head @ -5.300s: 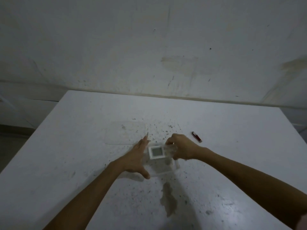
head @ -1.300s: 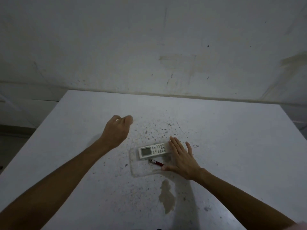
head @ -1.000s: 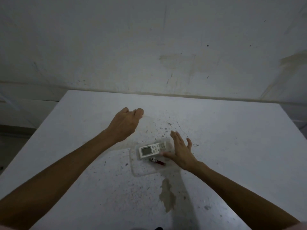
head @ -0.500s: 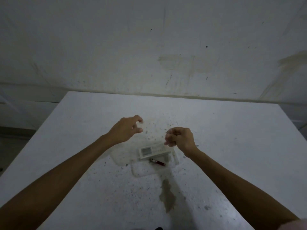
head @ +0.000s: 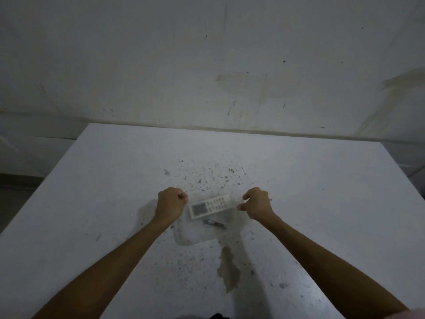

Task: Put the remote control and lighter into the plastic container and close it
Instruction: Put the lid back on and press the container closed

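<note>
White, speckled bench (head: 299, 192) carries the plastic container (head: 195, 236); remote control (head: 210, 206) and lighter (head: 215, 223) lie inside. Left hand (head: 171, 203) and right hand (head: 256, 203) pinch the clear lid, hard to see. Closing remains.

The plastic container (head: 197, 237) is clear, thin and faintly glossy, nearly lost against the bench (head: 322, 203); the bench is matt white, smooth but speckled and stained brown; the remote control (head: 209, 206) is matt white plastic with a grey screen; the wall (head: 207, 65) looks like scuffed, matt paint.
</note>
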